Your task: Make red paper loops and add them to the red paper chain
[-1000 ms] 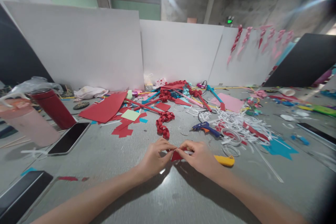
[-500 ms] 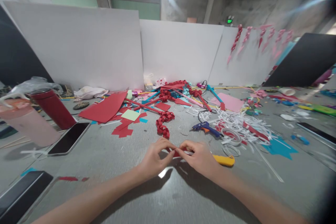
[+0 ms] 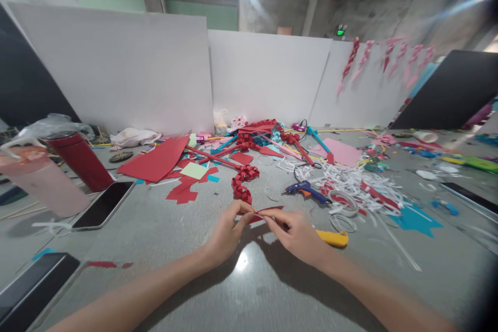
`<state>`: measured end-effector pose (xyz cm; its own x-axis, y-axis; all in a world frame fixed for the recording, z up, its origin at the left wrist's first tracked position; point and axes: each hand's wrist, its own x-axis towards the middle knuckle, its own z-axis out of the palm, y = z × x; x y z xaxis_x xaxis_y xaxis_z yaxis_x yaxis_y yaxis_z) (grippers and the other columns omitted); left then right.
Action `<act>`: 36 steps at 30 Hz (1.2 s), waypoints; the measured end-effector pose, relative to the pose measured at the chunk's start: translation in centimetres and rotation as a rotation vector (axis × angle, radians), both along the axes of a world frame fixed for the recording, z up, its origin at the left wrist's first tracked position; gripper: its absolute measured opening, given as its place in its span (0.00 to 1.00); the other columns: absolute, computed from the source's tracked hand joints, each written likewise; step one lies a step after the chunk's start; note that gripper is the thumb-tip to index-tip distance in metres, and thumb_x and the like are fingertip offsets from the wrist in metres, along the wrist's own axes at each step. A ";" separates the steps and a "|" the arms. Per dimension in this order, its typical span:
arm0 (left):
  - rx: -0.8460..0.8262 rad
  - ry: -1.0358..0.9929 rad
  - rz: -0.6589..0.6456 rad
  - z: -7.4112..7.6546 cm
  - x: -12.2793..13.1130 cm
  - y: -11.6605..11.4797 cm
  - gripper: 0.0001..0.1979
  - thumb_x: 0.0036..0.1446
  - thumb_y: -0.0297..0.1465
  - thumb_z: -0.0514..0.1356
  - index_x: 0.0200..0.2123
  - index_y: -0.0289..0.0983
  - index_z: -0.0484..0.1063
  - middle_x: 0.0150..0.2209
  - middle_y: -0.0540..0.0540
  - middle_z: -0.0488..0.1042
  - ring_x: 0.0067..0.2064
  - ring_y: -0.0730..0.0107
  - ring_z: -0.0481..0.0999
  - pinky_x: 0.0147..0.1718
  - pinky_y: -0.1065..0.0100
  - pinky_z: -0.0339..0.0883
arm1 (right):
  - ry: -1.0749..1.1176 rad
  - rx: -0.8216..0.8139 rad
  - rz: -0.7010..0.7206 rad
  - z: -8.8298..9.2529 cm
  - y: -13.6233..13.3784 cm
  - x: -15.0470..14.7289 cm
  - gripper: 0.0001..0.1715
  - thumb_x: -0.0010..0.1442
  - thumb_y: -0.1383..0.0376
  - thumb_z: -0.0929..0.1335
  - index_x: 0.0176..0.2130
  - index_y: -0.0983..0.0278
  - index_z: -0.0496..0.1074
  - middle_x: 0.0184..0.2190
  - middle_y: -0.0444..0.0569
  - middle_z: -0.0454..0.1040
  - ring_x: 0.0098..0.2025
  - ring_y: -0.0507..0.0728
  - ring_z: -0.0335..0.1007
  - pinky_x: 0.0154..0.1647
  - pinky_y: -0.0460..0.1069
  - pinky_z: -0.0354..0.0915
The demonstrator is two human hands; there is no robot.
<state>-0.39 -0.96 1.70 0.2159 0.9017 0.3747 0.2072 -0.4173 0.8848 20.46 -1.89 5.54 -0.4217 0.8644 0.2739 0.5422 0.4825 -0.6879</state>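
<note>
Between my two hands a small red paper piece [image 3: 256, 218] is pinched above the grey table. My left hand [image 3: 229, 228] is closed on its left part, thumb and forefinger together. My right hand [image 3: 293, 231] pinches the right part, and a pointed red edge sticks out over its fingers. Just beyond the fingertips lies a curled red paper chain [image 3: 241, 189]. A yellow utility knife [image 3: 332, 238] rests beside my right wrist, and a blue glue gun [image 3: 306, 191] lies further off.
Red paper sheets [image 3: 155, 161] lie at the back left. White paper strips [image 3: 354, 181] and tape rolls [image 3: 344, 203] are heaped to the right. A phone [image 3: 104, 206], a red flask [image 3: 80, 161] and a pink bottle [image 3: 46, 181] stand or lie left. White boards [image 3: 268, 78] close off the back.
Both hands have shifted slightly upward, and the fingertips have turned the red paper piece. More of it now shows, with an edge rising above my right fingers.
</note>
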 end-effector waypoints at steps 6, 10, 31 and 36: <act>-0.032 -0.070 0.024 -0.4 -0.1 0.4 0.10 0.70 0.37 0.54 0.42 0.39 0.72 0.45 0.42 0.77 0.48 0.61 0.76 0.49 0.57 0.70 | 0.022 0.060 -0.066 -0.7 0.2 0.2 0.25 0.69 0.52 0.64 0.58 0.59 0.77 0.28 0.45 0.78 0.23 0.51 0.61 0.27 0.47 0.58; -0.083 -0.120 -0.009 -0.5 -0.3 0.6 0.10 0.71 0.38 0.53 0.42 0.39 0.70 0.51 0.40 0.76 0.54 0.60 0.76 0.54 0.55 0.68 | 0.046 0.103 -0.120 -1.1 0.9 0.6 0.29 0.68 0.50 0.66 0.61 0.61 0.74 0.19 0.39 0.63 0.21 0.50 0.50 0.23 0.46 0.51; -0.184 -0.171 -0.150 -0.8 -0.3 0.8 0.14 0.69 0.43 0.55 0.35 0.41 0.59 0.52 0.36 0.77 0.49 0.62 0.77 0.45 0.59 0.72 | 0.001 0.115 -0.157 -1.5 2.1 1.2 0.22 0.67 0.53 0.66 0.51 0.61 0.82 0.22 0.44 0.75 0.21 0.51 0.61 0.24 0.46 0.58; -0.175 -0.169 -0.170 -0.9 -0.4 0.8 0.14 0.69 0.42 0.55 0.34 0.41 0.57 0.50 0.37 0.78 0.47 0.62 0.78 0.43 0.61 0.72 | -0.003 0.082 -0.144 -1.1 1.9 1.2 0.22 0.67 0.54 0.66 0.50 0.60 0.82 0.30 0.47 0.82 0.25 0.53 0.70 0.28 0.47 0.64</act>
<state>-0.79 -0.18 0.83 0.3168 0.9120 0.2604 -0.0093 -0.2715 0.9624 21.69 0.06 4.44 -0.2962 0.8906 0.3452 0.6115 0.4544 -0.6478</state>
